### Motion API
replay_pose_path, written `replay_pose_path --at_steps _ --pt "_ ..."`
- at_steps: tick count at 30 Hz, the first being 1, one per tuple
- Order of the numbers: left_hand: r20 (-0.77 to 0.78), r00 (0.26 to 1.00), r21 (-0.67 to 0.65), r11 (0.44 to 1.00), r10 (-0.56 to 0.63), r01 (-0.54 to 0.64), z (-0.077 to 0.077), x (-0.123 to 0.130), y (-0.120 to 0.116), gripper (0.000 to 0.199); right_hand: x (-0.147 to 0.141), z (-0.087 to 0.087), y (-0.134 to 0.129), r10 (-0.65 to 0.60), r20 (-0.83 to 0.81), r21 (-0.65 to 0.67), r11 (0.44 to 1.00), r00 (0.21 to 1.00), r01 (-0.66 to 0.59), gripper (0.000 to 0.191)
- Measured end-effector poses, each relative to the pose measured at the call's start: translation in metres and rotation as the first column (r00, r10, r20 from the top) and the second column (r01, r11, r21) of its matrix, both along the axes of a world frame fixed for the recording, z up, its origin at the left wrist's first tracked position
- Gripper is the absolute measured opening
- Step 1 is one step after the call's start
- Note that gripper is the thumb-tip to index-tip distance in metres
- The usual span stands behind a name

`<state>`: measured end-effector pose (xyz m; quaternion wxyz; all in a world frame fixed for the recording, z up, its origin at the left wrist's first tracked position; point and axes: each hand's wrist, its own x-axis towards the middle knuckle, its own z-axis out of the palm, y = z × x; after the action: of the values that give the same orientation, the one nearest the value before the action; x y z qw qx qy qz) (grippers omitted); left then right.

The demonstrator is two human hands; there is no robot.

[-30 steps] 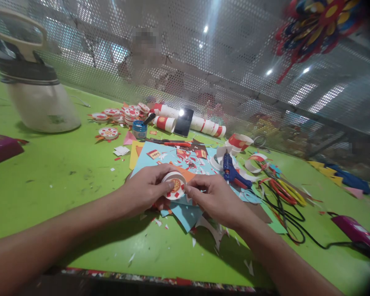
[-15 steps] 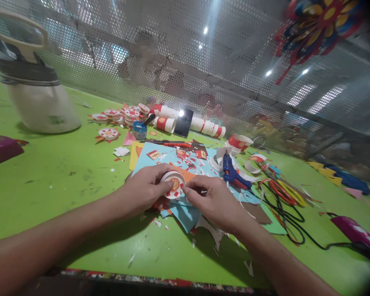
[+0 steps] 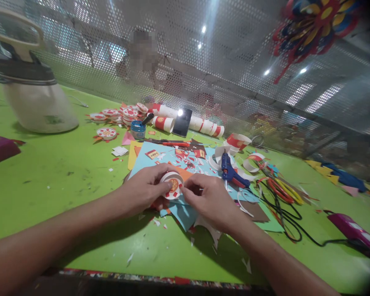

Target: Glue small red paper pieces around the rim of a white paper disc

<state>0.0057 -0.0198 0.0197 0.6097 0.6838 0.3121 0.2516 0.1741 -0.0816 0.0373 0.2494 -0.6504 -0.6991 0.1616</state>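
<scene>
A round white paper disc (image 3: 174, 190) with red pieces and an orange emblem is held above the coloured sheets. My left hand (image 3: 151, 185) grips it from the left, the thumb lying on its face. At its right edge, the fingertips of my right hand (image 3: 203, 195) are pinched together; whatever they may hold is too small to make out. Beneath both hands lie light blue sheets (image 3: 142, 158) strewn with red and white scraps. A blue glue gun (image 3: 231, 170) rests just right of the sheets.
Finished-looking discs (image 3: 130, 112) are piled at the back, beside a blue jar (image 3: 138, 130). Behind stand a phone (image 3: 182, 122) and a row of paper cups (image 3: 203, 125). A large white jug (image 3: 40, 105) is at left. Cables (image 3: 283, 213) coil at right.
The whole view has shifted slightly. My hands keep nearly the same pose round the disc.
</scene>
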Motion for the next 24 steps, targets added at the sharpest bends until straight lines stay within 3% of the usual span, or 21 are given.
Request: replay_pose_path --at_steps 8,14,24 --pt "-0.017 1.0 -0.032 0.999 -0.017 0.017 0.0 -0.001 0.002 0.029 0.003 0.005 0.001 0.009 -0.049 -0.003 1.0 0.999 -0.009 0.018" --pt "-0.001 1.0 -0.114 0.993 0.013 -0.013 -0.004 -0.004 0.007 0.029 0.005 0.012 -0.001 0.023 -0.129 0.073 0.997 0.991 -0.014 0.019" --pt "0.066 0.995 -0.261 0.964 0.073 -0.053 0.004 0.0 0.001 0.022 0.013 0.001 0.002 -0.019 -0.206 0.12 0.992 0.978 0.044 0.019"
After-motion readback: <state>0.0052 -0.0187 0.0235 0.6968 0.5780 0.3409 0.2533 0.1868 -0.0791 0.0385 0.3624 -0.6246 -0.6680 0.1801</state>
